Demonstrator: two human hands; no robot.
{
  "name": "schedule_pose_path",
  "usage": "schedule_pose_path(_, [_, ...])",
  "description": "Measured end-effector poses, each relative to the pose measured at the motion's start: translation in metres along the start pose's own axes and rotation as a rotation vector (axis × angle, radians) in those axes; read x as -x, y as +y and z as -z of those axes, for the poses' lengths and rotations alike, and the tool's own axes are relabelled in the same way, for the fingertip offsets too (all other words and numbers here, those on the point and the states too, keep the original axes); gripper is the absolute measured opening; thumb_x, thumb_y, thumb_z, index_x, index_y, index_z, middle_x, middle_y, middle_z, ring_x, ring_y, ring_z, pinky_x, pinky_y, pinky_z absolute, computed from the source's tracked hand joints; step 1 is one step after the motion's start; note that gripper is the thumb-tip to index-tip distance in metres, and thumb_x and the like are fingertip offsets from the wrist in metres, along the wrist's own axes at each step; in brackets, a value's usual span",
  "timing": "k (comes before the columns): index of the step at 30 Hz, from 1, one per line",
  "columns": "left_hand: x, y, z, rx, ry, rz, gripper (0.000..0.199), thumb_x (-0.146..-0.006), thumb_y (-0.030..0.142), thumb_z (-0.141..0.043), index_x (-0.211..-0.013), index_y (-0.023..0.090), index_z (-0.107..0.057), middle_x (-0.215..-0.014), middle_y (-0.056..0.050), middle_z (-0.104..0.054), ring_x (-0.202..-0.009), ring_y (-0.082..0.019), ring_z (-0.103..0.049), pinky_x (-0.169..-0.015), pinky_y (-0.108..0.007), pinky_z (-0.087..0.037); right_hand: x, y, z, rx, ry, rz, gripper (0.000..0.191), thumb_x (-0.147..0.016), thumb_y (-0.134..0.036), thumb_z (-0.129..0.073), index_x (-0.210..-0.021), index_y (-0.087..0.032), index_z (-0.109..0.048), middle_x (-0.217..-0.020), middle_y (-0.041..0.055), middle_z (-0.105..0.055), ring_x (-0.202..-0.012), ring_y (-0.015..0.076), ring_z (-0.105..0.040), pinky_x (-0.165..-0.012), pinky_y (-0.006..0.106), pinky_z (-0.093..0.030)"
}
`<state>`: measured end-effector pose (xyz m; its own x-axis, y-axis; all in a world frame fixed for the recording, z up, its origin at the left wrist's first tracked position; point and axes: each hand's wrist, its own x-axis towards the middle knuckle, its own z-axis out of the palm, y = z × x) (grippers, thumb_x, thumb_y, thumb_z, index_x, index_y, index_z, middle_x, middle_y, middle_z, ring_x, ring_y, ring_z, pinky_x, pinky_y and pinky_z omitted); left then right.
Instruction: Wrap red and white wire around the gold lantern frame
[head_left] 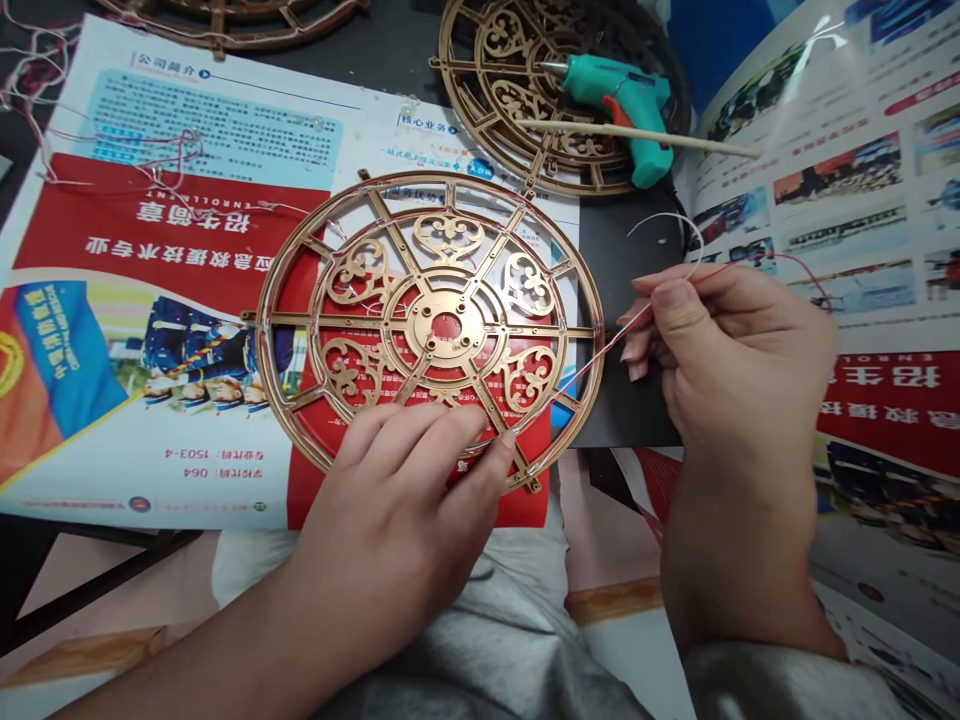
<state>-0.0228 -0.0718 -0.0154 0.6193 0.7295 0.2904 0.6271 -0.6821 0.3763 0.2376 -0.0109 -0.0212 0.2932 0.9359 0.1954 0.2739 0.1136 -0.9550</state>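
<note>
A gold spoked wheel (448,322) with scroll ornaments lies flat on printed sheets in front of me. Over its near rim my left hand (420,500) is closed, fingers curled down onto the frame and one digit pressing near the lower right spoke. To the right of the wheel, my right hand (742,360) pinches thin red and white wires (621,332) between thumb and fingers. From that pinch the wires run taut down to the wheel's lower right rim, while their loose ends curl up above the hand. More thin wire follows the wheel's rings.
Behind stands a second gold wheel (487,95) with a teal glue gun (622,95) and a thin wooden stick (675,137) on it. Tangled wires (45,75) lie at upper left. Part of another wheel (247,40) shows at the top. A printed sheet (832,230) curves up at right.
</note>
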Motion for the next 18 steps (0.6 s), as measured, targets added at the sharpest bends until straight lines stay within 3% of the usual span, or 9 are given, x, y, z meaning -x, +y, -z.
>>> schedule_pose_path(13, [-0.0006, -0.0023, 0.0022, 0.044, -0.013, -0.009, 0.034, -0.094, 0.012, -0.068, -0.126, 0.021, -0.072, -0.119, -0.008, -0.073, -0.104, -0.025, -0.063, -0.09, -0.043, -0.044, 0.0075, -0.0004, 0.0014, -0.183, 0.044, 0.196, 0.008, -0.091, -0.015, -0.077, -0.091, -0.019, -0.084, -0.068, 0.0022, -0.068, -0.051, 0.0144, -0.064, -0.042, 0.027, -0.05])
schedule_pose_path(18, [-0.0076, -0.0007, 0.0082, 0.104, -0.027, 0.055, 0.025, -0.096, 0.015, -0.065, -0.119, 0.021, -0.073, -0.115, -0.005, -0.075, -0.099, -0.024, -0.064, -0.085, -0.042, -0.044, 0.0092, 0.0039, 0.0054, -0.197, 0.046, 0.255, 0.007, -0.091, -0.017, -0.078, -0.092, -0.019, -0.084, -0.067, 0.0027, -0.068, -0.049, 0.0161, -0.064, -0.041, 0.029, -0.05])
